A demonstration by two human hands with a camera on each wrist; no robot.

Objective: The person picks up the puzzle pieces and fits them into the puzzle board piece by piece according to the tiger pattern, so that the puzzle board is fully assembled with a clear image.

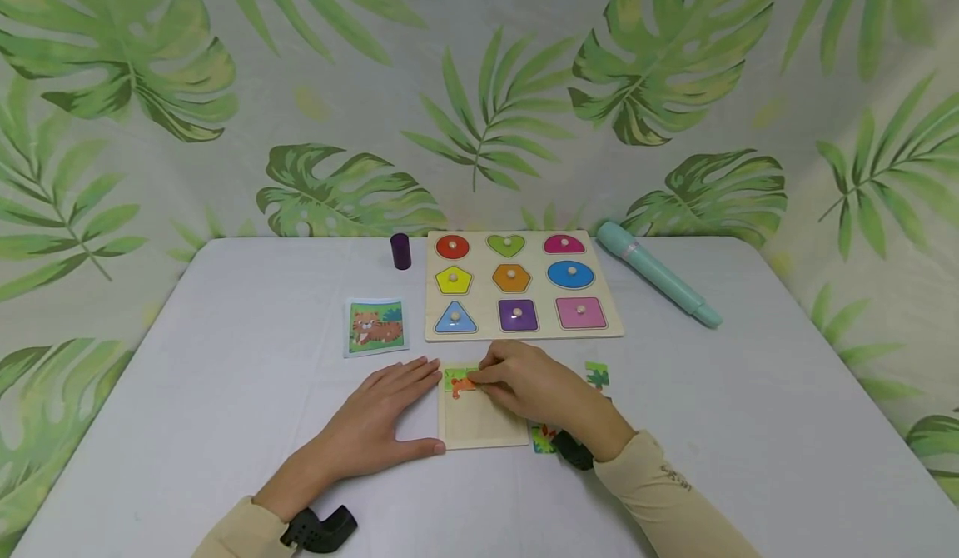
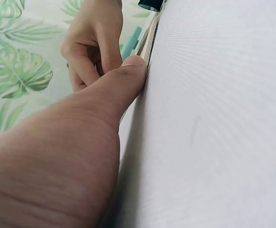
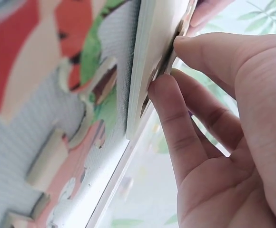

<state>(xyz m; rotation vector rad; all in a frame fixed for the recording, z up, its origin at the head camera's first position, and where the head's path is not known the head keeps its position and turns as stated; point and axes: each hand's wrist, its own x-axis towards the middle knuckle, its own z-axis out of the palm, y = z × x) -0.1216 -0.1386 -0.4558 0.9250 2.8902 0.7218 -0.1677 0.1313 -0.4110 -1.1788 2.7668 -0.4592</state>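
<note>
A square wooden puzzle board (image 1: 483, 429) lies on the white table, with a green and orange jigsaw piece (image 1: 456, 381) in its top left corner. My left hand (image 1: 378, 425) rests along the board's left side, fingers straight and thumb at the lower left corner. Over the board's upper part, my right hand (image 1: 534, 379) pinches a puzzle piece between thumb and fingertips, mostly hidden by the hand. The right wrist view shows these fingertips (image 3: 164, 88) close against the board's surface. Loose puzzle pieces (image 1: 597, 375) lie to the right, partly under the right forearm.
Behind the board is a wooden shape puzzle (image 1: 479, 325) with knobbed shapes. A tiger picture card (image 1: 376, 327) lies left of it, near a dark purple cylinder (image 1: 400, 251). At the back right is a teal marker-shaped tube (image 1: 659, 275). A leaf-print cloth (image 1: 360, 100) hangs behind.
</note>
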